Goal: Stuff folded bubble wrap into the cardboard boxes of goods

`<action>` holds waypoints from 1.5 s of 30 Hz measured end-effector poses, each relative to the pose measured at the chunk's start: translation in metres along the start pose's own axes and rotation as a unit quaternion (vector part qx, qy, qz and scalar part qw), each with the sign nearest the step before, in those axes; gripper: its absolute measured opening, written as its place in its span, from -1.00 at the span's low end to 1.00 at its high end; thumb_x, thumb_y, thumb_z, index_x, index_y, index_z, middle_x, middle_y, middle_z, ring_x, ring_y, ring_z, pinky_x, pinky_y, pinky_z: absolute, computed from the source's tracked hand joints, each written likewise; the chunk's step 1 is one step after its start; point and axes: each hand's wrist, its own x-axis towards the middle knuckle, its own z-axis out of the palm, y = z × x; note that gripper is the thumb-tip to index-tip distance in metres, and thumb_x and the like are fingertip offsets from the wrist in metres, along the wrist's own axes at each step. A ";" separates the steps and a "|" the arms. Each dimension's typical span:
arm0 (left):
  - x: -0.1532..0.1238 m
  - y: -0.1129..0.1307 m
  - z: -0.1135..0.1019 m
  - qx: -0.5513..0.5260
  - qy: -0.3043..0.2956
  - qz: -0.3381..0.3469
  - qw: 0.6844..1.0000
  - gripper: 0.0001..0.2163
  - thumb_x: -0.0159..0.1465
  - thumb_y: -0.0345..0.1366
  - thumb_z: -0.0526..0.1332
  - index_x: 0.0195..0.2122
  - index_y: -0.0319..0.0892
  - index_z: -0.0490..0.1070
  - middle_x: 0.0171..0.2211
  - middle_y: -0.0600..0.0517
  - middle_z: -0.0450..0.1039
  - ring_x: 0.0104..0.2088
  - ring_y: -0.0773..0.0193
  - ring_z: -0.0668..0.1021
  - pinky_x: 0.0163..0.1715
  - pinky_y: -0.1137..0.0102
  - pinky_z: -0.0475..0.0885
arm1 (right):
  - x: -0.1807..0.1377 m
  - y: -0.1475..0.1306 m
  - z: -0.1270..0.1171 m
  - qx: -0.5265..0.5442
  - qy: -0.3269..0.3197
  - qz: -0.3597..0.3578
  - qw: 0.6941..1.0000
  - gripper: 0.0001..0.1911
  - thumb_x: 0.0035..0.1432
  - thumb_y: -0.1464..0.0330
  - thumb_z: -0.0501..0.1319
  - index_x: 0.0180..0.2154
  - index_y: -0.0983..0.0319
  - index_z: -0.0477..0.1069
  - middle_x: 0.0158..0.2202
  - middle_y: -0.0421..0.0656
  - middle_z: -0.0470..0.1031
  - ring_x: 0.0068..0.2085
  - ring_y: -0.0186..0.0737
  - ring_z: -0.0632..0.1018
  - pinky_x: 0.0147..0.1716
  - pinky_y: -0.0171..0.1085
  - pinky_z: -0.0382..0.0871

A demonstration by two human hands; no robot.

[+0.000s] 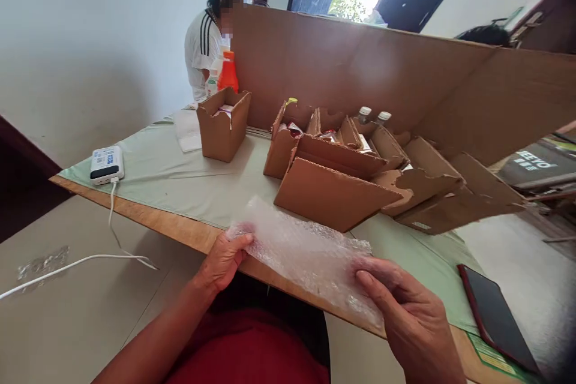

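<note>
We pinch bubble wrap [306,253] with left hand [226,261] and right hand [407,303]; uneven pulling could tear it

- Clock centred on the bubble wrap [310,252], twelve pointing away from the wearer; the wrap is above the near edge of the table [180,192].
- Nine o'clock end of the wrap: left hand [225,261]; four o'clock end: right hand [411,306].
- One o'clock: clustered cardboard boxes [337,189] on the table, a cardboard panel [333,66] behind them.
- Eleven o'clock: a separate carton [222,135], a bottle [228,77] behind it, a person [198,63] farther beyond.
- Ten o'clock: power bank [107,165] near the table's edge.
- Between three and four: phone [497,312] on the table.
</note>
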 end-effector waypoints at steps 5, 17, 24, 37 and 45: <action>0.009 0.017 -0.003 0.042 0.014 0.019 0.999 -0.72 -0.07 -0.37 0.48 -0.29 -0.18 0.58 -0.30 0.05 0.65 -0.27 0.26 0.64 -0.20 0.37 0.54 | -0.030 0.035 0.010 0.064 -0.012 0.114 0.991 -0.59 0.00 -0.01 0.44 -0.36 0.19 0.53 -0.45 -0.16 0.56 -0.43 -0.21 0.54 -0.45 -0.31 0.48; 0.049 0.041 -0.001 0.269 0.023 0.113 0.956 -0.63 -0.10 -0.20 0.43 -0.25 -0.22 0.57 -0.34 0.01 0.61 -0.29 0.17 0.61 -0.20 0.29 0.51 | -0.029 0.059 0.036 -0.086 -0.085 0.047 0.992 -0.54 0.25 0.19 0.17 0.12 0.21 0.46 -0.31 -0.13 0.56 -0.34 -0.21 0.56 -0.26 -0.23 0.48; 0.078 0.057 -0.024 0.471 0.080 0.175 0.861 -0.36 0.01 -0.18 0.40 0.14 -0.23 0.39 -0.19 -0.05 0.52 -0.22 0.15 0.57 -0.16 0.24 0.47 | -0.009 0.064 0.044 -0.225 -0.102 -0.038 0.968 -0.75 0.24 0.30 0.13 -0.16 0.18 0.55 -0.19 -0.07 0.61 -0.12 -0.03 0.57 -0.06 -0.07 0.40; 0.054 0.064 -0.028 0.702 -0.145 0.294 0.632 -0.70 0.19 -0.37 0.23 -0.04 -0.12 0.54 0.11 -0.11 0.50 0.18 0.01 0.45 0.25 0.02 0.31 | -0.015 0.071 0.062 -0.207 -0.060 -0.100 0.971 -0.86 0.31 0.32 0.13 -0.31 0.14 0.43 -0.20 -0.15 0.63 -0.20 -0.12 0.60 -0.17 -0.16 0.37; 0.070 0.047 -0.025 0.778 -0.203 0.298 0.515 -0.67 0.33 -0.21 0.22 0.09 -0.15 0.48 0.19 -0.19 0.42 0.23 -0.09 0.40 0.26 -0.05 0.23 | -0.025 0.083 0.066 -0.227 -0.039 -0.125 0.965 -0.84 0.24 0.42 0.10 -0.41 0.17 0.37 -0.02 0.02 0.57 0.01 -0.02 0.60 -0.02 -0.08 0.46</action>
